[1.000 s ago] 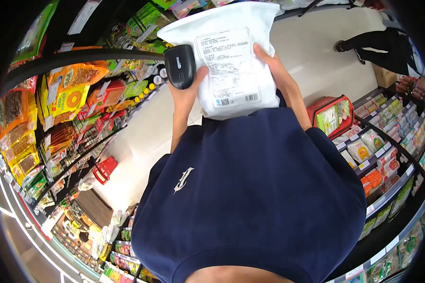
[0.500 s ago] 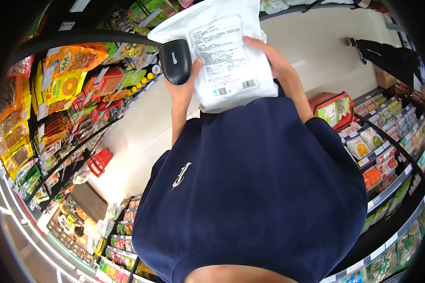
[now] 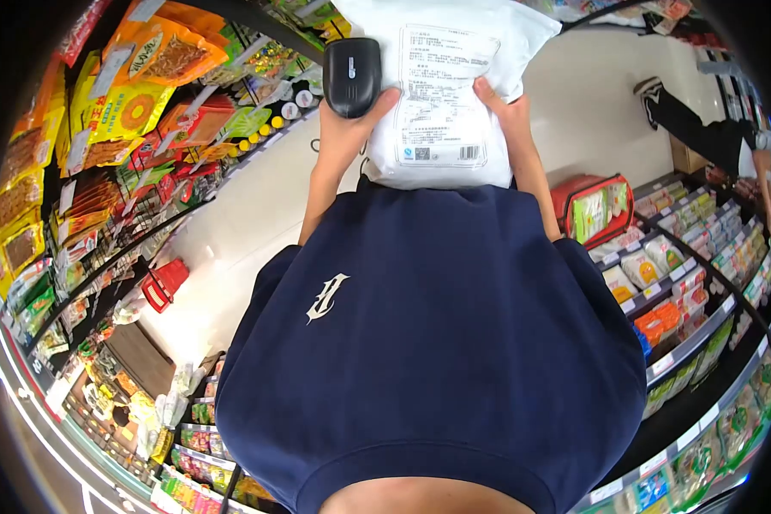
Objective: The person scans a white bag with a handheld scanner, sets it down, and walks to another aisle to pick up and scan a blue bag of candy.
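Note:
A large white plastic bag (image 3: pixel 437 176), printed with a block of small text, a square code and a barcode, is held in front of my chest. My left hand (image 3: pixel 349 128) grips its left side, the thumb lying on the front. A black rounded device (image 3: pixel 352 79) with small white lettering sits over the fingers of that hand; whether the fingers hold it is hidden. On the other side, my right hand (image 3: pixel 507 111) has its thumb on the printed face, with the remaining fingers out of sight behind the bag.
Shelves of packaged snacks (image 3: pixel 137 111) rise at left. A red basket (image 3: pixel 593 210) holding packages stands at right beside shelves of wrapped goods (image 3: pixel 651 265). Another red basket (image 3: pixel 164 284) is on the floor, lower left. A person in dark trousers (image 3: pixel 702 128) is at upper right.
The bag, both hands and the black device have shifted right and slightly up in view. My right thumb sits lower relative to the bag's top edge. The person at upper right shows more.

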Demonstrator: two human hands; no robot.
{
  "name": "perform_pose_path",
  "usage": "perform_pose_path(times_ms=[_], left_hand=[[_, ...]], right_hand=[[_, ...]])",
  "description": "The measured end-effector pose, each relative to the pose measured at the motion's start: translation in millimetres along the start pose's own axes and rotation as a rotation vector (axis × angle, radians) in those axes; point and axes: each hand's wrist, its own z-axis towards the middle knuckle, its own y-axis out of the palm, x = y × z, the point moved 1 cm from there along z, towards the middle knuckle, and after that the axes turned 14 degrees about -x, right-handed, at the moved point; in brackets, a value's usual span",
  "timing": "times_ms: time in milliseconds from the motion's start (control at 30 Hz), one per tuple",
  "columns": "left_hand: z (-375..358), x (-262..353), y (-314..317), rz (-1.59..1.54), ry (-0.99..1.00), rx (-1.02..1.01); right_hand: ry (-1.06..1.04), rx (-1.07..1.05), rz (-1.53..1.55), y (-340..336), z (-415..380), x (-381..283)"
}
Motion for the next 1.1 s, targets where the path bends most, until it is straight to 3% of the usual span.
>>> perform_pose_path(times_ms=[67,467,800,900,1100], left_hand=[[-4.6,0.2,-3.6,-0.037,0.018,-0.034],[-51.2,-33.0,-12.5,-0.049,0.039,-0.042],[-73.1,-40.1,-3.4,-0.211,-0.036,-0.065],[-71.3,-41.5,-9.1,-0.13,-0.09,-0.164],[-58.4,-43.2,-4.0,0.039,-0.01,-0.076]], right_hand=[[-0.067,0.045,-0.006,7.3,-9.1,0.6],[0.091,0.059,0.118,40.9,-57.5,5.4],[0.145,0.067,-0.088,30.0,-73.5,21.8],[0.147,0.153,-0.121,31.1,-83.3,36.6],[0.168,0.118,-0.009,26.5,-63.7,32.0]])
